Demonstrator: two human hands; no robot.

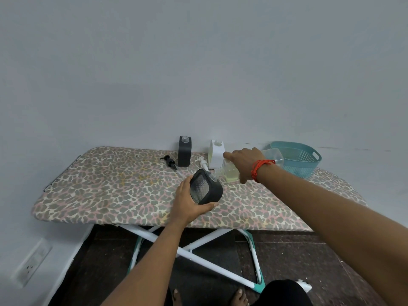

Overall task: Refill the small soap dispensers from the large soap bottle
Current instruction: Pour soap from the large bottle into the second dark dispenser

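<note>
While the right hand (245,162) wraps round the large soap bottle (230,171) at centre frame, tipped near-horizontal with its neck at the mouth of a dark small dispenser (206,189), the left hand (187,202) cups that dispenser from below, tilted, just above the ironing board (110,184). Bottle is clear, with pale yellow-green liquid pooled at the neck end; the hand covers its middle, so any label is hidden. Writing on the containers is too small to read. Can't tell if soap is flowing. Count: three small dispensers: one held, one black (184,152) and one white (216,154) standing uncapped at the board's back edge, upper centre. Two pumps lying loose: black (169,162) left of the black dispenser, white (203,163) between the standing pair, tube partly behind the held dispenser. One teal basket (295,168) right of centre, partly behind the bottle's base. Red thread (259,170) on the right wrist. Leopard-print cover, white crossed legs (198,255) below. Wall socket (31,261) lower left. Two bare feet (176,294) cut off at bottom edge.
</note>
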